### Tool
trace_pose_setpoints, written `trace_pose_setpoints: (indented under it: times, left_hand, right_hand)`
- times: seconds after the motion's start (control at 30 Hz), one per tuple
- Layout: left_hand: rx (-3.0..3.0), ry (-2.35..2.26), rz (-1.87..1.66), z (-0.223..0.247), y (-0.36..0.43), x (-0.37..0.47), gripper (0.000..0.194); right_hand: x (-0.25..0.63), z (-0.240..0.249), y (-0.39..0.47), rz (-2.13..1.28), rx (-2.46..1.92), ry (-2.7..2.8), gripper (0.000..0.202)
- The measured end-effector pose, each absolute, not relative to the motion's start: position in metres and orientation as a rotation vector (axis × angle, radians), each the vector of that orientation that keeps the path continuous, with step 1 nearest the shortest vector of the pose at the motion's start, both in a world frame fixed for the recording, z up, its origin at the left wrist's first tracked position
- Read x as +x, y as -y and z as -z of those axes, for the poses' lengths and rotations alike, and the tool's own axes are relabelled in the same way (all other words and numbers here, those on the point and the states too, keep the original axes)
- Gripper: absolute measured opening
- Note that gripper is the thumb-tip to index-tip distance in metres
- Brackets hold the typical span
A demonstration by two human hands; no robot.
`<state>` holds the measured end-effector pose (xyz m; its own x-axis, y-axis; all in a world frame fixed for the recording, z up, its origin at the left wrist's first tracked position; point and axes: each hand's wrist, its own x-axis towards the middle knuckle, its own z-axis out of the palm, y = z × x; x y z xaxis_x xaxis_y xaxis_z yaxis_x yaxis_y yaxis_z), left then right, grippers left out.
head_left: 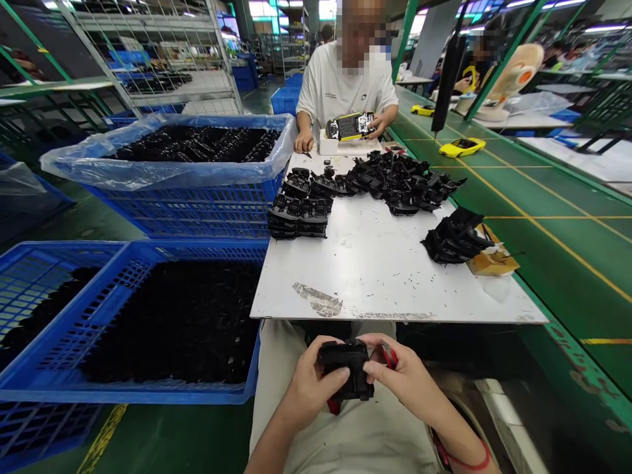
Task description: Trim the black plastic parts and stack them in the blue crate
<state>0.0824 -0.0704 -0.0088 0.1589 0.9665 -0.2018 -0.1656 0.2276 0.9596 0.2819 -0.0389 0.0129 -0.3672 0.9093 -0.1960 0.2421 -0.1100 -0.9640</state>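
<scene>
Black moulded plastic, a toy-car chassis part (345, 375), is being gripped over the lap by both hands, the left hand (309, 388) and right hand (402, 378) closing their fingers on its opposite ends, thumbs on top. It is looking light and rigid (thin edges likely brittle); a red-handled tool (390, 355) is sitting behind the right fingers, below the white table (385, 276).

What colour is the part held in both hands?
Black part, with a red bit showing beneath; head view.
</scene>
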Motion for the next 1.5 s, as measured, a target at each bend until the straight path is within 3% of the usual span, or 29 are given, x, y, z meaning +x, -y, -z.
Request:
trace_pose_setpoints:
  times: [0.23, 0.57, 0.9, 1.2, 1.5]
  left_hand:
    - [0.988, -1.105, -1.056, 0.000, 0.055, 0.085, 0.064]
    - [1.341, -1.211, -1.249, 0.003, 0.041, 0.090, 0.041]
    - [1.770, -1.163, -1.292, 0.012, 0.027, 0.075, 0.036]
    - [1.728, -1.137, -1.216, 0.010, 0.020, 0.074, 0.034]
    - [1.623, -1.151, -1.127, 0.006, 0.018, 0.071, 0.035]
  right_hand:
    - [0.279, -0.017, 0.034, -1.446, -1.278, 1.639, 0.032]
    - [0.298, -0.011, 0.024, -1.307, -1.401, 1.671, 0.031]
    - [0.303, -0.017, 0.030, -1.149, -1.282, 1.887, 0.030]
    - [0.293, -0.018, 0.017, -0.793, -1.285, 2.284, 0.029]
    - [0.289, -0.016, 0.005, -0.484, -1.263, 2.453, 0.044]
